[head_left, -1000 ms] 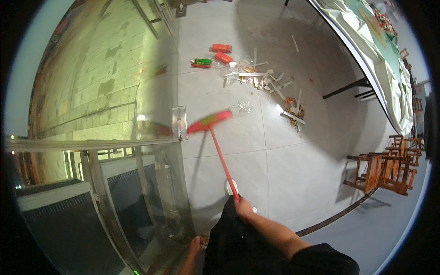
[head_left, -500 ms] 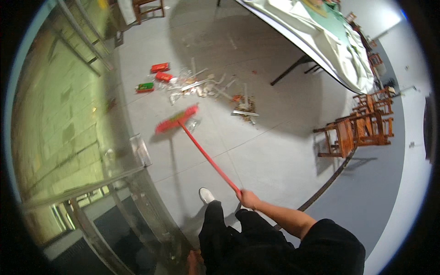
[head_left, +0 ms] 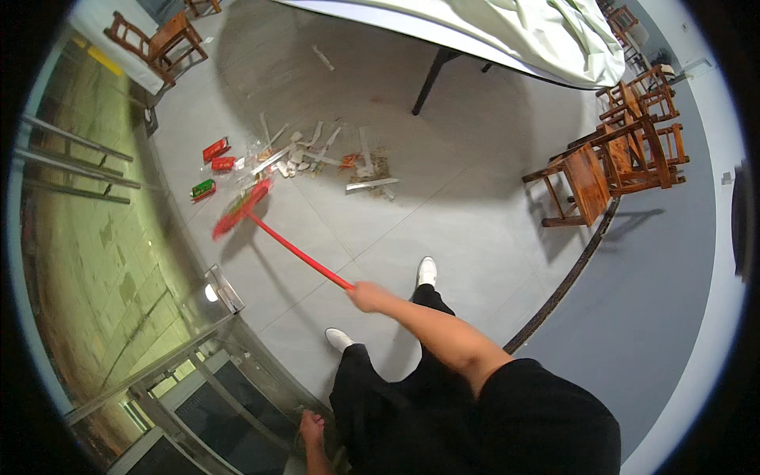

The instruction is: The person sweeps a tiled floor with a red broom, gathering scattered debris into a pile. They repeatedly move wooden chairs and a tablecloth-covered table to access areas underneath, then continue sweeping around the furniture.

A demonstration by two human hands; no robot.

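Fingers of the left hand [head_left: 312, 427] hang curled, any grip unclear; well beyond them lies scattered litter [head_left: 323, 158]; the right hand [head_left: 366, 297] has fingers clamped on the red broom [head_left: 279, 235], its head forward-left of them, best worked flat in short, gentle strokes.

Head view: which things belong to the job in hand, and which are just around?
In the job:
red broom, gripped by the right hand
probably the scraps and packets near its head

Just around:
wooden chairs
cloth-covered table
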